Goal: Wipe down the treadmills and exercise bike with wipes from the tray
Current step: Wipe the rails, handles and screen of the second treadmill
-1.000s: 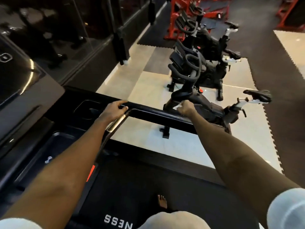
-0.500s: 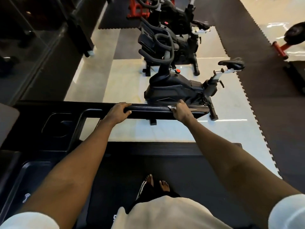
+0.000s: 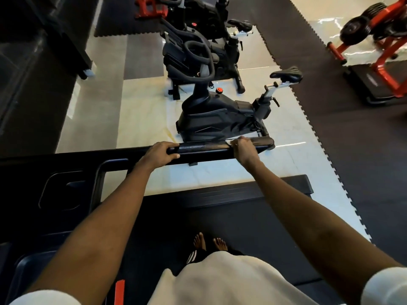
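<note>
I stand barefoot on a black treadmill belt (image 3: 253, 227). Its black side handrail (image 3: 204, 149) runs across the middle of the view. My left hand (image 3: 157, 155) grips the rail near its inner end. My right hand (image 3: 244, 150) is curled over the rail close to its free end, and a small edge of a white wipe (image 3: 231, 142) shows at its fingers. A black exercise bike (image 3: 220, 119) stands on the pale floor just beyond the rail. The tray of wipes is not in view.
The treadmill console deck (image 3: 55, 190) with cup recesses lies at the left. A second black bike (image 3: 204, 51) stands behind the first. Red weight equipment (image 3: 378, 40) sits at the upper right on dark rubber mats (image 3: 352, 139). A dark wall (image 3: 28, 62) runs along the left.
The camera has swung right and down, so the console has left the view. My right hand has slid further along the rail toward its free end. My left hand keeps its grip.
</note>
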The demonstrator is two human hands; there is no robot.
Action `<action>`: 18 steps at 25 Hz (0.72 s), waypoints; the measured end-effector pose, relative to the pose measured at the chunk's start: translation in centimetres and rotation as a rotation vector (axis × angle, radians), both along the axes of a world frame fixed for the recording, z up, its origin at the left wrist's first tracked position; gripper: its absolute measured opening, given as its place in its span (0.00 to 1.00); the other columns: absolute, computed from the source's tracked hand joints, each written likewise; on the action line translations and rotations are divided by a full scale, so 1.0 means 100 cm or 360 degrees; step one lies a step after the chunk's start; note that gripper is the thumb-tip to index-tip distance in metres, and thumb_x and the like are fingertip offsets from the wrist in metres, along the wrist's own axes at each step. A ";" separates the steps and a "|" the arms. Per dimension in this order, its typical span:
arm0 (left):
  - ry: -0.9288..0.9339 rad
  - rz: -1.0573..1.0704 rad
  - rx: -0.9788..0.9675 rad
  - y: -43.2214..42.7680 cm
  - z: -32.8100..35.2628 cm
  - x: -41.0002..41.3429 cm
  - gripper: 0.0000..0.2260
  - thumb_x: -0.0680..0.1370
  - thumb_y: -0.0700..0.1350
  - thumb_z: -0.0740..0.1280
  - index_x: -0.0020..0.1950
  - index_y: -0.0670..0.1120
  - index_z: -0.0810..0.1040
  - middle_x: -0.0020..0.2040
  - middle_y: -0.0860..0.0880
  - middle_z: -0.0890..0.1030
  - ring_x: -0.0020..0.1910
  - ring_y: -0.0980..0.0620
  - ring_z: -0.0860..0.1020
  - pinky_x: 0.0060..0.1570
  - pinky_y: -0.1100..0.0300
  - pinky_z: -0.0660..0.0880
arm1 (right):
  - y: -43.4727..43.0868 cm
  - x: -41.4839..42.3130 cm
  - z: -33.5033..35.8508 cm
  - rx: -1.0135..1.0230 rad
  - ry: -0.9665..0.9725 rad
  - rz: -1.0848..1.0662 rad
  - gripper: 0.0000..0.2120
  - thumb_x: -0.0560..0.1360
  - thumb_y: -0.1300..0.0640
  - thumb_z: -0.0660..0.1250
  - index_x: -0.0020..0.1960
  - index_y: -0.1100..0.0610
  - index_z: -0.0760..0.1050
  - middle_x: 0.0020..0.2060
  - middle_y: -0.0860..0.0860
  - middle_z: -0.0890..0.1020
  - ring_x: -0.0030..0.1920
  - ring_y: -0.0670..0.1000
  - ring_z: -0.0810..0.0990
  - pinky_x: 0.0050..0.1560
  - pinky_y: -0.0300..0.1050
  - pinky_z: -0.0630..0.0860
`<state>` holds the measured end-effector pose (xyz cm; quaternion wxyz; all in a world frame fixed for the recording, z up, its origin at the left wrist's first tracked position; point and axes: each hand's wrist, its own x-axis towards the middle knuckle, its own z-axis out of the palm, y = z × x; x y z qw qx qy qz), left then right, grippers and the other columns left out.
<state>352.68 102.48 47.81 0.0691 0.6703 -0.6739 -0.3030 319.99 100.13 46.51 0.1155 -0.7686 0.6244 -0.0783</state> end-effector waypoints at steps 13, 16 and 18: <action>-0.0001 -0.0267 0.0157 -0.032 0.003 -0.047 0.30 0.74 0.61 0.73 0.74 0.53 0.74 0.69 0.46 0.78 0.69 0.45 0.75 0.68 0.53 0.71 | 0.003 -0.031 -0.012 -0.0036 -0.0209 -0.0424 0.12 0.81 0.65 0.59 0.48 0.65 0.82 0.50 0.64 0.80 0.53 0.63 0.76 0.54 0.55 0.74; 0.0016 -0.0281 0.0177 -0.037 0.001 -0.050 0.31 0.73 0.63 0.73 0.74 0.54 0.74 0.70 0.46 0.77 0.69 0.45 0.74 0.68 0.52 0.71 | 0.006 -0.020 -0.014 -0.0035 -0.0353 -0.0631 0.13 0.83 0.63 0.58 0.53 0.67 0.81 0.58 0.65 0.77 0.59 0.62 0.74 0.64 0.57 0.74; 0.0025 -0.0298 0.0195 -0.039 0.000 -0.051 0.32 0.73 0.63 0.73 0.74 0.54 0.74 0.71 0.46 0.76 0.69 0.46 0.74 0.68 0.51 0.71 | 0.012 0.005 -0.016 -0.0026 -0.0361 -0.0493 0.12 0.83 0.63 0.59 0.53 0.66 0.80 0.58 0.63 0.76 0.58 0.60 0.74 0.65 0.57 0.74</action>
